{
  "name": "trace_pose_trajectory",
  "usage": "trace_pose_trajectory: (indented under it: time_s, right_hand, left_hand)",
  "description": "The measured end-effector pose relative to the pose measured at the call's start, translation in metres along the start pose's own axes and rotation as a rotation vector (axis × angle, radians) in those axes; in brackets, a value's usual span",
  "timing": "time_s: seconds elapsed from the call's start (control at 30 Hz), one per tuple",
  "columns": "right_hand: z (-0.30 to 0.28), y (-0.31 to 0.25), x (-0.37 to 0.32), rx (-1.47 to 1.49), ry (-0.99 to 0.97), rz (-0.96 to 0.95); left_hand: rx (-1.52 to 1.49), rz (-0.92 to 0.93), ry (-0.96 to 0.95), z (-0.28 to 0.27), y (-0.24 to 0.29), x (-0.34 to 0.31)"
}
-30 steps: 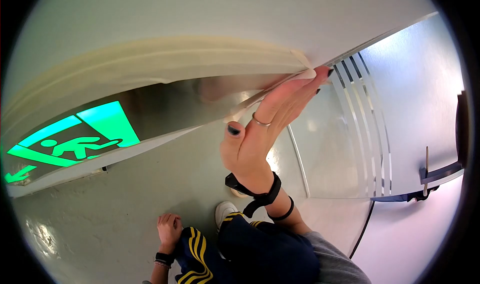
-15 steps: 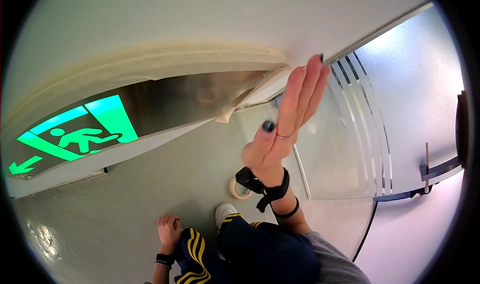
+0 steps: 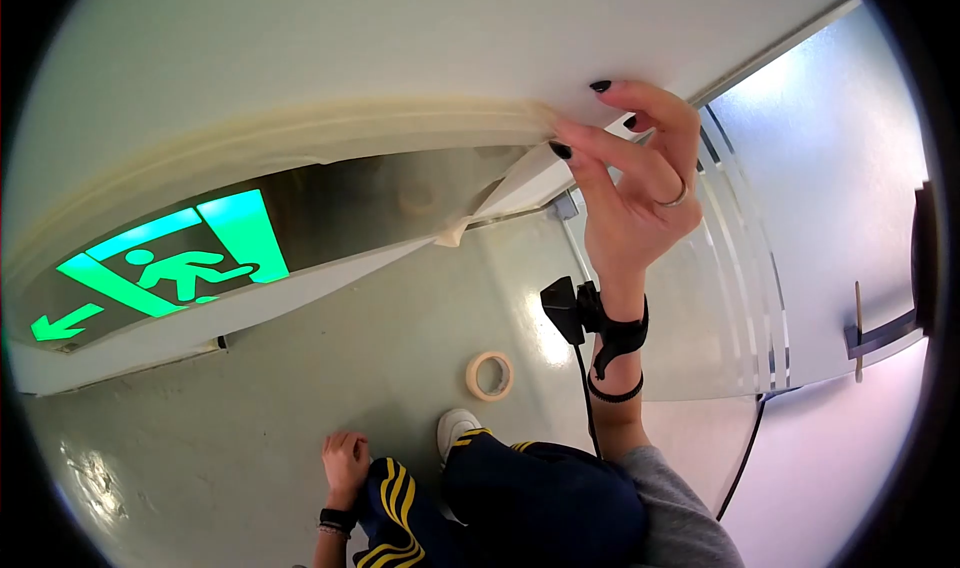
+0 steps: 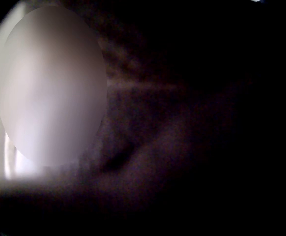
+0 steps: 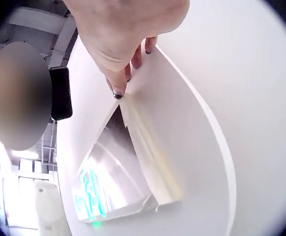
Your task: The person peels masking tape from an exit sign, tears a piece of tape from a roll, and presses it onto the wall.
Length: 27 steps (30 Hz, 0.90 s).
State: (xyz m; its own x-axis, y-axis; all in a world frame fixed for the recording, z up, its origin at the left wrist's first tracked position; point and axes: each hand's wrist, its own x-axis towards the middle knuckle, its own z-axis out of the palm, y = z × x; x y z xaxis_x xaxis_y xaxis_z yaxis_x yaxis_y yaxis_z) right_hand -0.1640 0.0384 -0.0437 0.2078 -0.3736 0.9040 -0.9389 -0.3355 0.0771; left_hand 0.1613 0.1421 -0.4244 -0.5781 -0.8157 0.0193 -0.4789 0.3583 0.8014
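Observation:
My right hand (image 3: 640, 198) is raised at the far end of a lit green exit sign (image 3: 350, 213). Thumb and index finger pinch the end of a strip of cream masking tape (image 3: 400, 118), which runs along the sign's edge against the white wall. In the right wrist view the thumb lies right at the corner where tape and sign meet. A loose tape tab (image 3: 453, 233) sticks out at the sign's lower corner. My left hand (image 3: 345, 463) hangs beside the knee, fingers loosely curled, holding nothing; the left wrist view is mostly dark.
A roll of masking tape (image 3: 474, 376) lies on the pale green floor (image 3: 330, 368) near a white shoe (image 3: 457, 428). At the right is a frosted glass door (image 3: 830, 148) with a dark handle (image 3: 880, 336). A camera on my right wrist trails a cable.
My right hand has drawn back from the sign's far end, turned, and bent its straight fingers to pinch the tape's end. The tape roll on the floor has come into full view.

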Motion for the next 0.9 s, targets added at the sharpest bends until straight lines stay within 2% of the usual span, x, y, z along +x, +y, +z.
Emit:
trace_pose_trajectory:
  time_s: [0.07,0.13,0.17,0.23,0.33,0.37,0.5,0.57,0.67,0.7,0.8,0.83,0.9]
  right_hand:
    - [0.005,-0.001,-0.003,-0.008,0.016,0.014]
    - [0.012,0.002,-0.006,-0.083,0.114,-0.131]
    - [0.011,0.003,-0.009,-0.085,0.114,-0.13]
    - [0.011,0.008,-0.015,-0.254,0.098,-0.274]
    - [0.007,0.004,-0.027,-0.383,0.001,-0.286]
    - [0.011,0.011,-0.03,-0.415,0.023,-0.356]
    - [0.007,0.007,-0.036,-0.367,-0.025,-0.324]
    - [0.002,0.002,-0.041,-0.219,-0.046,-0.15]
    - [0.003,0.008,-0.034,-0.215,-0.048,-0.179]
    - [-0.001,-0.001,-0.029,-0.315,-0.166,-0.153]
    - [0.005,0.005,-0.03,-0.428,-0.129,-0.254]
    - [0.008,-0.003,-0.028,-0.389,-0.082,-0.147]
    - [0.008,-0.001,-0.028,-0.392,-0.082,-0.16]
  left_hand:
    - [-0.003,0.0,0.003,0.0,0.0,0.0]
    - [-0.008,0.005,0.004,0.0,0.0,0.0]
    - [-0.006,0.003,-0.004,-0.001,0.001,0.001]
    - [-0.005,0.003,-0.01,0.0,0.002,0.002]
    - [0.003,0.003,-0.007,0.0,0.001,0.002]
    - [0.004,0.01,0.001,0.0,0.001,0.001]
    - [0.0,0.026,0.017,0.002,-0.001,0.001]
    - [0.001,0.014,0.007,0.001,-0.001,0.001]
    - [0.003,-0.006,-0.004,0.0,0.003,-0.001]
    - [0.006,-0.006,0.0,-0.001,0.003,-0.001]
    - [-0.013,-0.013,-0.009,-0.002,0.004,0.001]
    - [-0.011,-0.012,-0.008,-0.001,0.002,0.0]
    - [0.003,0.008,-0.01,0.002,-0.002,-0.002]
